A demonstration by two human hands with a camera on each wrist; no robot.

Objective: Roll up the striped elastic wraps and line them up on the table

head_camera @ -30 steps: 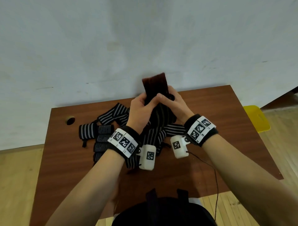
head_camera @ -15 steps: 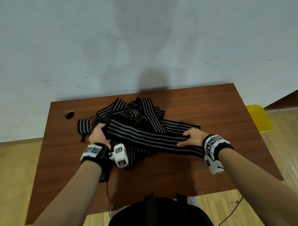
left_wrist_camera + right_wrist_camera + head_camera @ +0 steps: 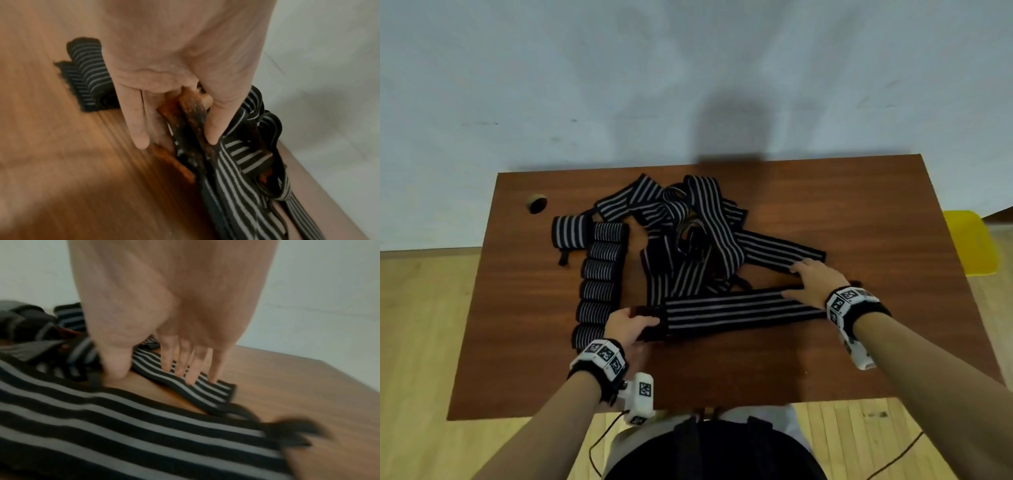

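Note:
One black wrap with grey stripes (image 3: 739, 310) lies stretched flat across the table, in front of the tangled pile of wraps (image 3: 688, 233). My left hand (image 3: 630, 325) pinches its dark velcro end (image 3: 193, 113) between thumb and fingers. My right hand (image 3: 813, 286) lies flat with straight fingers, thumb at the stretched wrap (image 3: 102, 426), fingers pressing the end of a second wrap (image 3: 205, 392). Several rolled wraps (image 3: 602, 274) stand in a column at the left, also seen as rolled wraps (image 3: 86, 78) beside my left hand (image 3: 176, 141).
The brown table (image 3: 825, 359) stands against a pale wall. A cable hole (image 3: 537, 204) is at its back left corner. A wider, partly rolled wrap (image 3: 570, 232) lies behind the column. A yellow object (image 3: 969, 243) sits on the floor to the right.
A second ago both hands held a wrap up over the pile. They have pulled it out lengthwise and laid it flat nearer the front edge, and the right hand has flattened.

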